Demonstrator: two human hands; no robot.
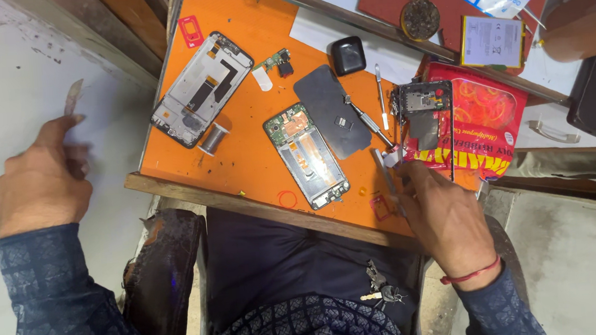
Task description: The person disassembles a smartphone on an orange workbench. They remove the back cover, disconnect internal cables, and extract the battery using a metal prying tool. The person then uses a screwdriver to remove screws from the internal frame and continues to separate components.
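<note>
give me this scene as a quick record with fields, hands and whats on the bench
surface: orange work mat on a wooden bench
left hand: left hand off the mat to the left, holding a thin pale blade-like sliver, blurred
right hand: right hand at the mat's right edge, fingers on a slim grey metal tool
centre: opened phone body with green circuit board, flat dark grey back plate
left of centre: silver phone frame
right: red printed plastic packet under a small dark phone frame

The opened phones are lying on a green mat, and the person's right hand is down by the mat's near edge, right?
Not quite. The head view shows the mat is orange, not green. The opened phones do lie on it, and the right hand is at its near edge.
</note>
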